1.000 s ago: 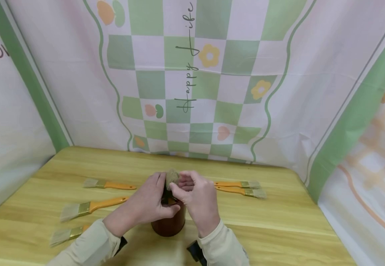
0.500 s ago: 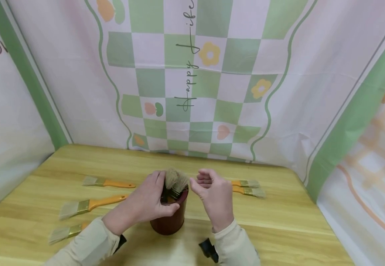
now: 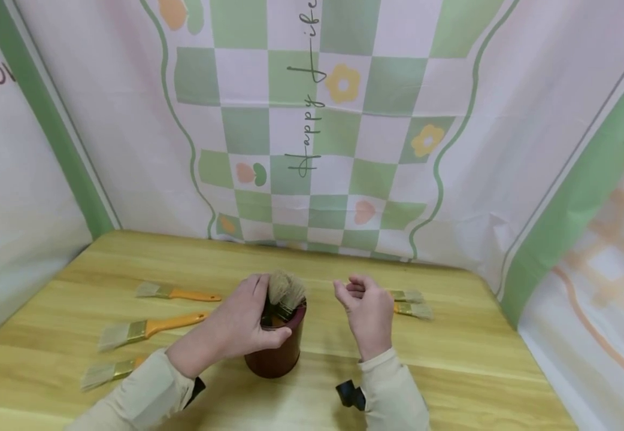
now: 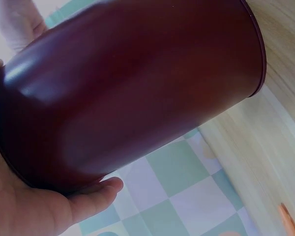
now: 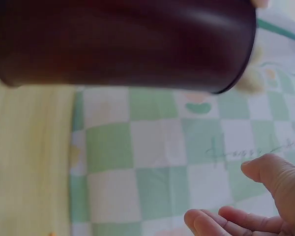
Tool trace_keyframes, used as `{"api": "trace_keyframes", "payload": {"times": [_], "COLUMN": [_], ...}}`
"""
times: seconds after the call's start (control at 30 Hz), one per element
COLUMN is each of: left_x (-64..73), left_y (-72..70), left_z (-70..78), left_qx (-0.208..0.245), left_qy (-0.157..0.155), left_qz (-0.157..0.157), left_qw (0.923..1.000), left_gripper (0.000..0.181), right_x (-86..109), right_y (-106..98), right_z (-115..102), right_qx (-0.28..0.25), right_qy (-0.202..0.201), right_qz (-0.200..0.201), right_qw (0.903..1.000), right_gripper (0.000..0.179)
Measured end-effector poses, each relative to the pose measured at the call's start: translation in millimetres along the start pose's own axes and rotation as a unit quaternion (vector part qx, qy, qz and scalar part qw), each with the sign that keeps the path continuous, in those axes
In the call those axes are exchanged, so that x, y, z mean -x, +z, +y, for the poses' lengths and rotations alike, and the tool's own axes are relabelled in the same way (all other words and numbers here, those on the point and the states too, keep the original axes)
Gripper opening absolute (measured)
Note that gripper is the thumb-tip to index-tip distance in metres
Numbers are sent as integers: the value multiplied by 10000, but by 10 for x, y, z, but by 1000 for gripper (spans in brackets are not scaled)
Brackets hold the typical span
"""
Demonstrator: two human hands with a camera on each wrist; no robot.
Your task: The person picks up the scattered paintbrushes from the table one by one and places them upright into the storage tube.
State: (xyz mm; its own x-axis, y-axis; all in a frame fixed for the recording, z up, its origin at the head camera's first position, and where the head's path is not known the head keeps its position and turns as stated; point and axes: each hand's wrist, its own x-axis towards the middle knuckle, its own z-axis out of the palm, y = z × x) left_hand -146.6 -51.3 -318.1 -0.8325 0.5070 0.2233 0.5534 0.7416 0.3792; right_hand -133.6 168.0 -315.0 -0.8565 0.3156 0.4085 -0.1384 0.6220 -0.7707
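A dark reddish-brown cylindrical brush pot (image 3: 275, 359) stands near the middle of the wooden table. Bristle heads of paintbrushes (image 3: 287, 290) stick up out of its mouth, with their handles hidden inside. My left hand (image 3: 230, 320) grips the pot at its upper rim, thumb on the near side; the left wrist view has the pot (image 4: 137, 88) filling most of the picture. To the right of the pot, my right hand (image 3: 370, 317) is held in the air, fingers loosely bent and thumb apart. Nothing lies between its fingers (image 5: 211, 222) in the right wrist view.
Orange-handled paintbrushes lie left of the pot: a far one (image 3: 179, 294), a middle one (image 3: 145, 330) and a near one (image 3: 111, 373), partly behind the left sleeve. Two more brushes (image 3: 415, 310) lie beyond the right hand. A checkered cloth (image 3: 328, 149) hangs behind the table (image 3: 468, 359).
My right hand has let go of a brush in the pot and moved away to the right. Its bristles now lean against the rim. The left hand has kept its hold.
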Motion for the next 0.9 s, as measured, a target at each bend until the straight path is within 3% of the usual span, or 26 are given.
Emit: {"api": "trace_keyframes", "payload": {"times": [0.43, 0.6, 0.77, 0.9], "left_x": [28, 24, 2, -9], "left_y": [-27, -29, -17, 0], "left_z": [12, 4, -9, -19], "left_qx": [78, 47, 6, -8], "left_qy": [8, -31, 31, 87], "left_qz": [-90, -59, -11, 0], "left_qw": [9999, 10000, 10000, 10000], "left_gripper": [100, 100, 99, 98], "right_x": [19, -5, -94, -195], "right_y": [-43, -31, -58, -132], "right_z": [385, 494, 676, 816], "right_qx": [910, 1207, 2031, 2475], "right_qy": [434, 387, 394, 597], "right_qz": [-311, -466, -959, -1452], "right_qw": [9944, 9908, 9736, 9561], "right_gripper": [40, 45, 38, 56]}}
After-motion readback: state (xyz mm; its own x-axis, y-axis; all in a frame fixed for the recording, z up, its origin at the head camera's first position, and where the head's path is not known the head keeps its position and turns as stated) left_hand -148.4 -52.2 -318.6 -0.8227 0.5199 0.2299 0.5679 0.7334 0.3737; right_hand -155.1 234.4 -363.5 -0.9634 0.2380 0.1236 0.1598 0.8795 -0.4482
